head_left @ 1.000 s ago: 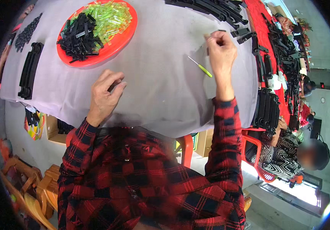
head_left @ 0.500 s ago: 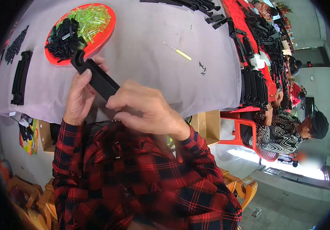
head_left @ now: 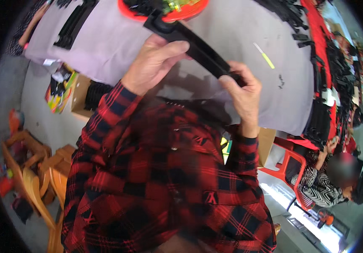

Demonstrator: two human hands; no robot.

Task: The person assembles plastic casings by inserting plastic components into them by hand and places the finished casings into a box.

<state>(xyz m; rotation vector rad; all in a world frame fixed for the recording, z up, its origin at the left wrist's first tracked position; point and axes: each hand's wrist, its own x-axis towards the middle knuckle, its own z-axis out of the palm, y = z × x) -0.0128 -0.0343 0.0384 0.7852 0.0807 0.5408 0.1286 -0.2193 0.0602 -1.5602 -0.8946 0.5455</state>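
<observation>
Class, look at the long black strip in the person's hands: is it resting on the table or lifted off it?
Lifted off. The black strip slants above the grey table, gripped by the left hand and the right hand.

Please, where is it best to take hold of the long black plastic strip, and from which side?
Grip the long black plastic strip near both ends, as the left hand and right hand do now, coming from below. It is long, narrow and tilted, so two spread grips probably steady it.

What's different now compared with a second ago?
Both hands left the table. The left hand and right hand now grip a long black plastic strip, raised over the grey cloth. The yellow-green stick still lies there, the red tray too.
</observation>
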